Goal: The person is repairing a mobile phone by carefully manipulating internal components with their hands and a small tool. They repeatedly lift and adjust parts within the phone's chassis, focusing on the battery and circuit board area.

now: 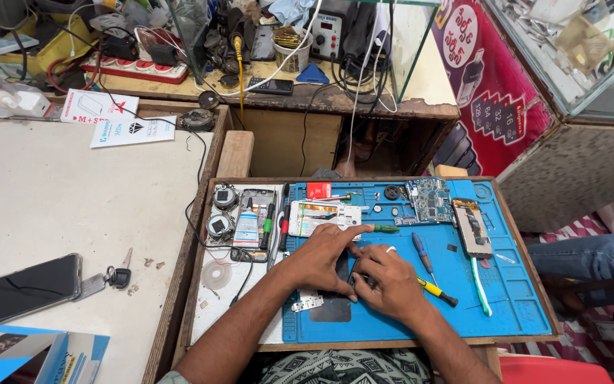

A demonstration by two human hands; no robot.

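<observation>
Both hands rest on a dark, flat phone body [335,307] that lies on a blue work mat [506,299]. My left hand [319,257] presses down on its upper left part with fingers spread. My right hand [386,283] pinches at the phone's right edge, and a yellow-handled tool [438,291] pokes out from under it. Whether the right fingers grip that tool or only the phone edge is hidden. A small metal bracket [307,304] lies by my left wrist.
On the mat lie a green circuit board [429,199], a phone frame [473,227], a blue screwdriver [421,253], a green-white toothbrush [482,289] and a white phone part [325,215]. Round parts and a glue tube [247,229] sit left. A black phone [23,287] and keys [116,276] lie on the white table.
</observation>
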